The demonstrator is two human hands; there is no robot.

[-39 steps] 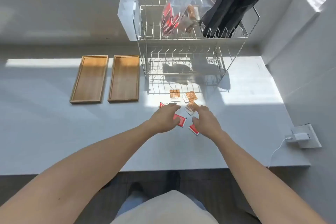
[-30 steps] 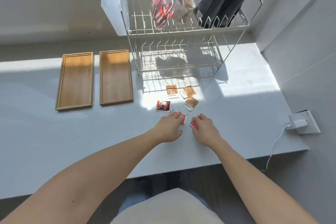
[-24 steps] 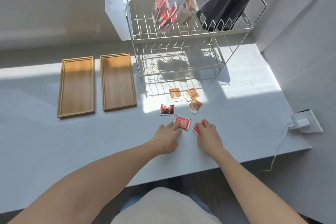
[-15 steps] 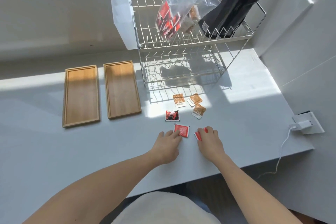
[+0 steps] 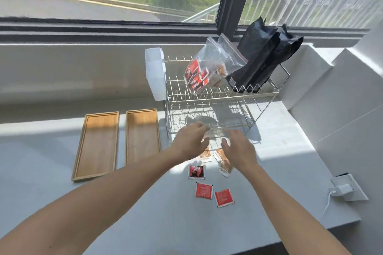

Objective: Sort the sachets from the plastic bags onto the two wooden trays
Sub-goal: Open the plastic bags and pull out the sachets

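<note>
At centre frame the left hand (image 5: 191,143) and right hand (image 5: 238,149) hover with fingers spread and empty above the brown-orange sachets (image 5: 224,166), just in front of the two-tier white wire dish rack (image 5: 217,97). Three red square sachets (image 5: 204,190) lie on the pale grey countertop (image 5: 51,203) lower in the frame, nearer the viewer. Both shallow rectangular wooden trays (image 5: 98,145) sit bare at left, while clear plastic zip bags (image 5: 209,64) of more sachets lean on the rack's upper tier beside black foil pouches (image 5: 261,56).

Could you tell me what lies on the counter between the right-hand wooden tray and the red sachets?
In the head view, only bare counter separates the right-hand wooden tray from the red sachets; the left forearm passes above it.
</note>
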